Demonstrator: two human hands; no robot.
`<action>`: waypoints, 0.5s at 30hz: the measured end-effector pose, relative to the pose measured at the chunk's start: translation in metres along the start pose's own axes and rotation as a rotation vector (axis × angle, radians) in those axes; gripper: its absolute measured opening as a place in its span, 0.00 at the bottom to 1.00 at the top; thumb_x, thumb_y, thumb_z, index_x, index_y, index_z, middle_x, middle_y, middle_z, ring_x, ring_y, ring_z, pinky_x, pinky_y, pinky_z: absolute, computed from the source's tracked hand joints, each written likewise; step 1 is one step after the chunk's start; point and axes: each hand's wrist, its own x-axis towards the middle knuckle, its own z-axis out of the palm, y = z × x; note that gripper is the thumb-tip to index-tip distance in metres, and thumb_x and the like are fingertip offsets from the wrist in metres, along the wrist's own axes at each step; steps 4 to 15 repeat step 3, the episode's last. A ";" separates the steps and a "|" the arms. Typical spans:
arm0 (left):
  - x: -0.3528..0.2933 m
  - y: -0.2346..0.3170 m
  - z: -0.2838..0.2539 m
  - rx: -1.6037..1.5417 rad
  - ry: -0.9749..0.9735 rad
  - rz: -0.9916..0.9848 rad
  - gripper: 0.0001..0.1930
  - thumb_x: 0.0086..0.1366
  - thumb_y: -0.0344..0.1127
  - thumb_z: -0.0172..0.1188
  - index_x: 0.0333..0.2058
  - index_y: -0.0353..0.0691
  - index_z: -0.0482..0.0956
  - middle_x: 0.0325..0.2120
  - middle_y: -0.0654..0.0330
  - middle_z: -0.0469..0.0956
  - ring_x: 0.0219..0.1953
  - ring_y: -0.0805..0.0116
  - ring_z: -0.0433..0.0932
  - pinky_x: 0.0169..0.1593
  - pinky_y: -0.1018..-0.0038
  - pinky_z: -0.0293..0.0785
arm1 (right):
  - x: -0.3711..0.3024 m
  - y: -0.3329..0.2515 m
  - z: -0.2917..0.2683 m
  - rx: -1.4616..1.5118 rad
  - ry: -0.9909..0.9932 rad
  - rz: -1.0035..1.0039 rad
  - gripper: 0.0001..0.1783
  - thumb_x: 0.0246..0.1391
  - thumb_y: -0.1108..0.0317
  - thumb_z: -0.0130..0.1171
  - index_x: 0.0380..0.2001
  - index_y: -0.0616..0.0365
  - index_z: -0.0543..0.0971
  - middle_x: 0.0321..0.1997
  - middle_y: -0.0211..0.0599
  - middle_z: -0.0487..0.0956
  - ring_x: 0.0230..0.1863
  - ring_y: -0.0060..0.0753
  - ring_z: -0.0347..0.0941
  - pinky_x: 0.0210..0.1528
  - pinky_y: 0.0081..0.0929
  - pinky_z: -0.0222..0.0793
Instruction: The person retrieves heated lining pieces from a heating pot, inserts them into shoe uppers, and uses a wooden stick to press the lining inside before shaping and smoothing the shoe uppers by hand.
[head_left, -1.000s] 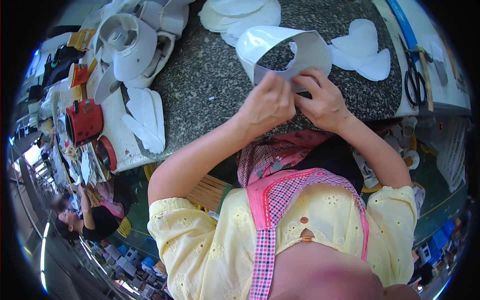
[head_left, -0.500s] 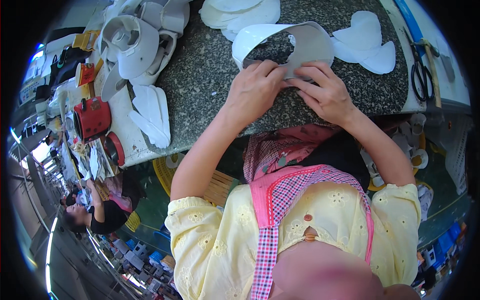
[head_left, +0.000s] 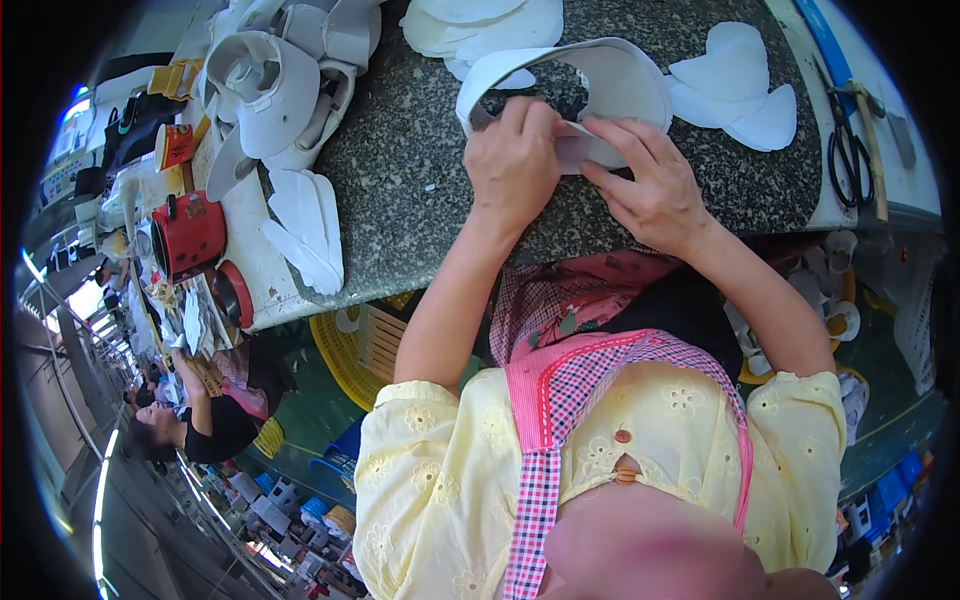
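White curved strip [head_left: 600, 75], bent into loop, ends under both hands.

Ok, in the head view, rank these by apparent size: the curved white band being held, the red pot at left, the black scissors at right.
1. curved white band
2. red pot
3. black scissors, though the fisheye rim makes the last two unsure.

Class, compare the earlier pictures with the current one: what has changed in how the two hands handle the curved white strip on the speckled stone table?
Both hands, left hand and right hand, now press the curved white strip flat against the speckled stone table, fingers spread wider. Unchanged: both keep hold; black scissors stay put.
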 end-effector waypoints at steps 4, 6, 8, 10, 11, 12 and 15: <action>-0.015 -0.017 0.004 -0.095 0.095 0.347 0.04 0.45 0.30 0.57 0.22 0.46 0.72 0.23 0.64 0.73 0.28 0.63 0.74 0.33 0.75 0.68 | -0.007 0.006 0.005 -0.013 -0.038 -0.031 0.16 0.33 0.70 0.59 0.33 0.53 0.78 0.50 0.38 0.65 0.52 0.38 0.61 0.53 0.34 0.61; -0.015 -0.017 0.004 -0.095 0.095 0.347 0.04 0.45 0.30 0.57 0.22 0.46 0.72 0.23 0.64 0.73 0.28 0.63 0.74 0.33 0.75 0.68 | -0.007 0.006 0.005 -0.013 -0.038 -0.031 0.16 0.33 0.70 0.59 0.33 0.53 0.78 0.50 0.38 0.65 0.52 0.38 0.61 0.53 0.34 0.61; -0.015 -0.017 0.004 -0.095 0.095 0.347 0.04 0.45 0.30 0.57 0.22 0.46 0.72 0.23 0.64 0.73 0.28 0.63 0.74 0.33 0.75 0.68 | -0.007 0.006 0.005 -0.013 -0.038 -0.031 0.16 0.33 0.70 0.59 0.33 0.53 0.78 0.50 0.38 0.65 0.52 0.38 0.61 0.53 0.34 0.61; -0.015 -0.017 0.004 -0.095 0.095 0.347 0.04 0.45 0.30 0.57 0.22 0.46 0.72 0.23 0.64 0.73 0.28 0.63 0.74 0.33 0.75 0.68 | -0.007 0.006 0.005 -0.013 -0.038 -0.031 0.16 0.33 0.70 0.59 0.33 0.53 0.78 0.50 0.38 0.65 0.52 0.38 0.61 0.53 0.34 0.61; -0.015 -0.017 0.004 -0.095 0.095 0.347 0.04 0.45 0.30 0.57 0.22 0.46 0.72 0.23 0.64 0.73 0.28 0.63 0.74 0.33 0.75 0.68 | -0.007 0.006 0.005 -0.013 -0.038 -0.031 0.16 0.33 0.70 0.59 0.33 0.53 0.78 0.50 0.38 0.65 0.52 0.38 0.61 0.53 0.34 0.61; -0.015 -0.017 0.004 -0.095 0.095 0.347 0.04 0.45 0.30 0.57 0.22 0.46 0.72 0.23 0.64 0.73 0.28 0.63 0.74 0.33 0.75 0.68 | -0.007 0.006 0.005 -0.013 -0.038 -0.031 0.16 0.33 0.70 0.59 0.33 0.53 0.78 0.50 0.38 0.65 0.52 0.38 0.61 0.53 0.34 0.61; -0.015 -0.017 0.004 -0.095 0.095 0.347 0.04 0.45 0.30 0.57 0.22 0.46 0.72 0.23 0.64 0.73 0.28 0.63 0.74 0.33 0.75 0.68 | -0.007 0.006 0.005 -0.013 -0.038 -0.031 0.16 0.33 0.70 0.59 0.33 0.53 0.78 0.50 0.38 0.65 0.52 0.38 0.61 0.53 0.34 0.61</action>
